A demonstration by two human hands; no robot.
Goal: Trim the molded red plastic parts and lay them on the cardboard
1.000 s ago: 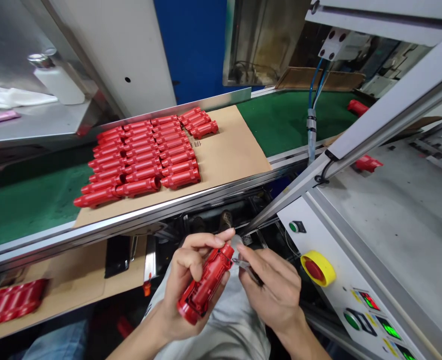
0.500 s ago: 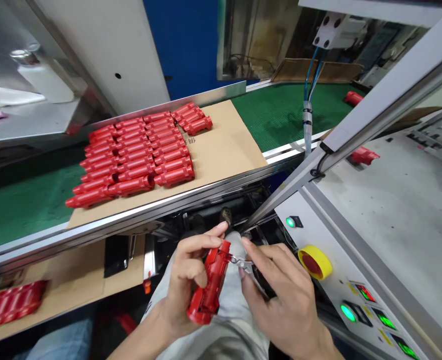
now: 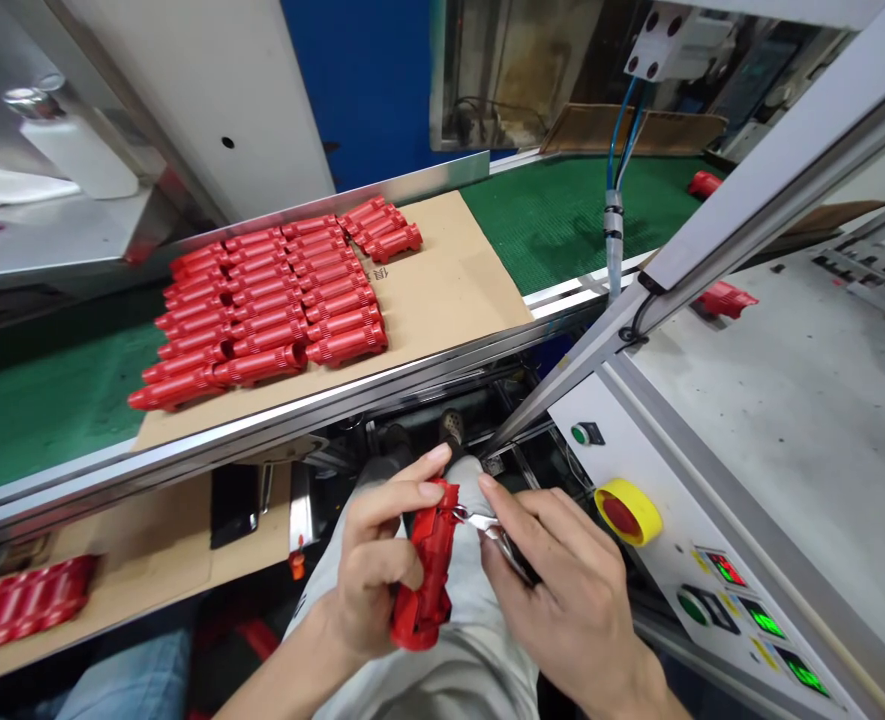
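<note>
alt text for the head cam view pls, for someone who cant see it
A person's left hand grips a red plastic part while the right hand holds small metal pliers to its upper end. Beyond them, rows of matching red parts lie on a cardboard sheet on a green conveyor belt.

You can read no text here; the cardboard sheet (image 3: 442, 290) on the green belt carries a small printed mark (image 3: 377, 272), too small to make out; the yellow labels (image 3: 728, 612) on your control panel (image 3: 659, 600) stay illegible; its lit displays (image 3: 763, 622) glow green and red, with no digits you can read; the red moulded part (image 3: 428, 570) in your left hand (image 3: 378, 565) shows no lettering you can make out.
</note>
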